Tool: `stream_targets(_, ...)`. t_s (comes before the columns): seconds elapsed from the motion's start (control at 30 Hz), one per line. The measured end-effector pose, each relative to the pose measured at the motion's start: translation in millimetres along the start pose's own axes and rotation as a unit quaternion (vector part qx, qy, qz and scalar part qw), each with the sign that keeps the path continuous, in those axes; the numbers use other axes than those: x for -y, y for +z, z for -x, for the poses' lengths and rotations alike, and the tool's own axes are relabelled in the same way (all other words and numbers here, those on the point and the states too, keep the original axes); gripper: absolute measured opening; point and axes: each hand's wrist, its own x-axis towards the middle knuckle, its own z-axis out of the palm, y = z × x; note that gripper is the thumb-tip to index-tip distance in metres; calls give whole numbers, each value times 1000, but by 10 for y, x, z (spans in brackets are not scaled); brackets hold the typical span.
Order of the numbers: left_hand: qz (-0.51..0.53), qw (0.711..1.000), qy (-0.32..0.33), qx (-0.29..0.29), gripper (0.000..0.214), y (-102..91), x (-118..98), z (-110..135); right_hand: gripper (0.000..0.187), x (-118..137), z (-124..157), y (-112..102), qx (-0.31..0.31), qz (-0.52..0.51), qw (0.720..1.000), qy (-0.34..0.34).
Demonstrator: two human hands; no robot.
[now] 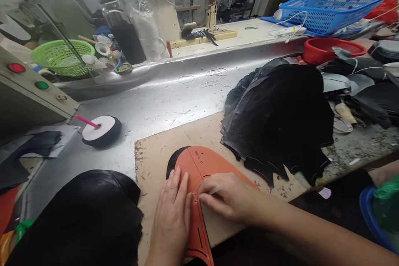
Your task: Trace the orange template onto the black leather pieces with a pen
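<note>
An orange pattern template [208, 163] lies on a brown board [156, 153], with a black piece [172, 160] showing under its left edge. My left hand [173, 208] lies flat on the template's left side, fingers stretched out. My right hand [225, 196] rests on the template's right side, fingers pinched around a thin pale tool whose tip touches a slot in the template.
A heap of black cut pieces [277, 116] sits right of the board. A roll of black tape with a pink pen [101, 129] stands on the metal bench. Black material [84, 216] lies at bottom left. Green basket [59, 56], red bowl [330, 49], blue basket [330, 8] behind.
</note>
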Motion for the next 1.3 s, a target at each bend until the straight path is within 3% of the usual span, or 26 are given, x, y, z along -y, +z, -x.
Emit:
stream_targets(0.13, -9, 1000, 4, -4, 53, 7, 14, -15, 21, -124, 107, -270, -67, -17, 996, 60)
stream_targets(0.23, -22, 1000, 10, -4, 54, 11, 22, -27, 23, -192, 186, -370, -74, 22, 994, 75)
stream_targets(0.9, -2, 1000, -13, 15, 47, -16, -31, -28, 26, -203, 181, -289, -72, 59, 994, 48)
stream_targets(1.0, 10, 999, -28, 29, 44, -39, -80, -23, 22, -46, 219, -201, -48, 3, 998, 33)
stream_targets(1.17, 13, 999, -43, 31, 41, -51, -114, -15, 20, 222, 263, 212, 98, -88, 987, -96)
stream_targets(1.3, 22, 998, -45, 26, 40, -48, -108, -18, 23, 264, 263, 398, 99, -39, 985, -138)
